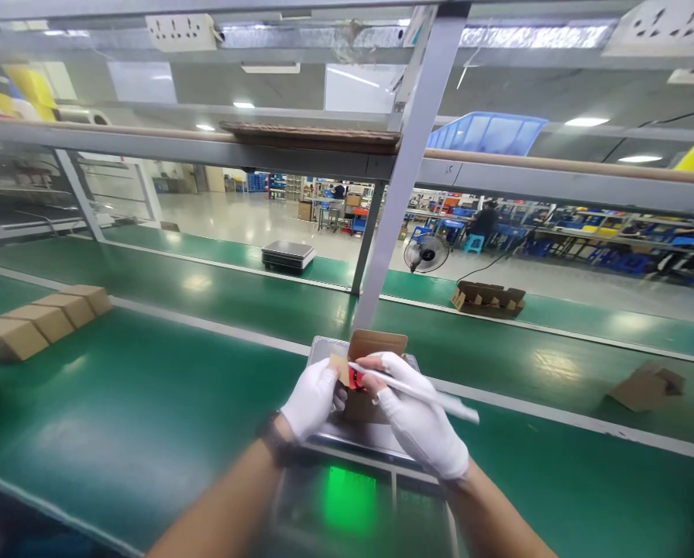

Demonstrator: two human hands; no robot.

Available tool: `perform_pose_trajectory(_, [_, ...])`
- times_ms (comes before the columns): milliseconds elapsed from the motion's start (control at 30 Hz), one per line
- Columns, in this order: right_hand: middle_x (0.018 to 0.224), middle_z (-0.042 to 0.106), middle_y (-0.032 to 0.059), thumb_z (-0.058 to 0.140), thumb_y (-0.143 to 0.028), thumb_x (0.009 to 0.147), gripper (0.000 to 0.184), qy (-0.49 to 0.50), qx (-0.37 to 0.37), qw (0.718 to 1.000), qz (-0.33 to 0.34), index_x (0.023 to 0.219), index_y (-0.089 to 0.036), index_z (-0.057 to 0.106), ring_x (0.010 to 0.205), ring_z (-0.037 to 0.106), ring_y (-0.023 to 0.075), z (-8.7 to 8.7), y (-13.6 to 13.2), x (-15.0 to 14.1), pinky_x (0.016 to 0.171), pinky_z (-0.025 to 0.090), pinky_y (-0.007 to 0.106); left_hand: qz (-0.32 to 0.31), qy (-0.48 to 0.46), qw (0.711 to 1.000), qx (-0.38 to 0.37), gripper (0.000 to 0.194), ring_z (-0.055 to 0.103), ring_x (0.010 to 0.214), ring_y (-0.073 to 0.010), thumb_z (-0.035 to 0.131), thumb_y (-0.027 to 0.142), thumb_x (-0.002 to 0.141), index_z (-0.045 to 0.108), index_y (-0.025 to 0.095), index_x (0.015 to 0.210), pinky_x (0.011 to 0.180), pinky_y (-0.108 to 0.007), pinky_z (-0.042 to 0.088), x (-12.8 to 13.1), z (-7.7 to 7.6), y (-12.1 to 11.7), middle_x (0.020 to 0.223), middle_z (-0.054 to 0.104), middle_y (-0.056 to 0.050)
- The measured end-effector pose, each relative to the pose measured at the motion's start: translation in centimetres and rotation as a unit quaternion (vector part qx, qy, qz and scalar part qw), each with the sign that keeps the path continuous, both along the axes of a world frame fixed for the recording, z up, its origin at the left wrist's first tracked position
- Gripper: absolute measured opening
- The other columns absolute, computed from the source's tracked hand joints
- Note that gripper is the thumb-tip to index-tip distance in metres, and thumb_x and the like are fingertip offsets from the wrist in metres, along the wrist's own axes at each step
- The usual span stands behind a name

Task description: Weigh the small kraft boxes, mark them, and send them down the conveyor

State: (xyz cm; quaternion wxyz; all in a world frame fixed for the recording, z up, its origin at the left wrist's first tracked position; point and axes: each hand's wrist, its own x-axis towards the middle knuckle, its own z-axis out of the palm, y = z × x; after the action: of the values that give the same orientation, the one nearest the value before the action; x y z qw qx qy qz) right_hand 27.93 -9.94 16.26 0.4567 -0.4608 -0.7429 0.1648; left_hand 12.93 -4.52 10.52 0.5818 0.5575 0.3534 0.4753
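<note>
Gloved left hand (314, 397) and right hand (420, 418), fingers clamped on a small carton (376, 345), work over the scale (324, 350); open belt (149, 403) lies leftward.

Both gloved hands – left hand (313, 397), right hand (420, 422) – grip small carton (376, 345) over scale (347, 434).

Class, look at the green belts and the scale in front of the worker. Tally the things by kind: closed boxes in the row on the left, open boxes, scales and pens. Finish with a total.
Closed boxes in the left row: 3
Open boxes: 3, one at the hands, one by the fan, one at the right
Scales: 2, near and far
Pens: 1
Total: 9
</note>
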Motion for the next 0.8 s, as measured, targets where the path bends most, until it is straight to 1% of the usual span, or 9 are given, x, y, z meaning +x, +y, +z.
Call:
perform_pose_trajectory(67, [0.080,0.064,0.0026,0.042,-0.037,0.095,0.028,-0.002,-0.031,0.999,-0.027,0.084,-0.020,0.060,0.075,0.059,0.0180,0.1,1.2,-0.7,0.070,0.045,0.028,-0.009,-0.004,1.000,-0.015,0.041,0.048,0.049,-0.0123,0.045,0.054,0.077,0.049,0.013,0.080,0.045,-0.022,0.040,0.1,0.3,-0.1,0.062,0.053,-0.004])
perform_pose_trajectory(133, [0.071,0.062,0.0019,0.040,-0.039,0.095,0.034,-0.013,-0.036,0.997,-0.072,0.073,-0.020,0.056,0.070,0.058,0.0186,-0.2,2.1,-1.1,0.069,0.042,0.029,-0.015,-0.004,1.000,-0.024,0.044,0.048,0.048,-0.0121,0.044,0.056,0.075,0.048,0.013,0.080,0.045,-0.022,0.040,0.2,0.5,-0.1,0.060,0.052,-0.004])
perform_pose_trajectory(200, [0.069,0.062,0.0023,0.041,-0.040,0.094,0.034,-0.031,-0.040,0.994,-0.101,0.070,-0.020,0.055,0.069,0.058,0.0197,-0.5,2.7,-1.3,0.069,0.040,0.029,-0.016,-0.006,1.000,-0.015,0.045,0.047,0.048,-0.0119,0.044,0.057,0.074,0.048,0.013,0.079,0.045,-0.022,0.039,0.2,0.8,-0.2,0.059,0.051,-0.004])
perform_pose_trajectory(400, [0.072,0.064,0.0038,0.042,-0.043,0.092,0.033,-0.069,-0.069,0.990,-0.102,0.072,-0.020,0.056,0.071,0.060,0.0210,-0.8,2.9,-1.5,0.069,0.039,0.029,-0.015,-0.003,1.000,0.012,0.045,0.048,0.052,-0.0126,0.043,0.057,0.073,0.048,0.013,0.075,0.046,-0.022,0.041,0.0,0.9,-0.3,0.062,0.051,-0.005])
perform_pose_trajectory(600, [0.070,0.064,0.0044,0.040,-0.043,0.092,0.034,-0.071,-0.052,0.991,-0.102,0.071,-0.020,0.055,0.069,0.059,0.0213,-1.0,2.8,-1.6,0.068,0.040,0.030,-0.032,-0.016,0.999,-0.004,0.044,0.046,0.049,-0.0116,0.043,0.057,0.076,0.048,0.013,0.077,0.046,-0.022,0.040,-0.1,0.6,-0.2,0.060,0.051,-0.003])
perform_pose_trajectory(800, [0.070,0.065,0.0045,0.041,-0.042,0.092,0.035,-0.070,-0.046,0.990,-0.115,0.069,-0.021,0.057,0.069,0.061,0.0218,-1.1,2.9,-1.7,0.069,0.042,0.031,-0.025,-0.009,1.000,-0.001,0.042,0.047,0.050,-0.0125,0.043,0.056,0.077,0.048,0.014,0.077,0.047,-0.023,0.040,-0.1,0.7,-0.3,0.060,0.052,-0.004])
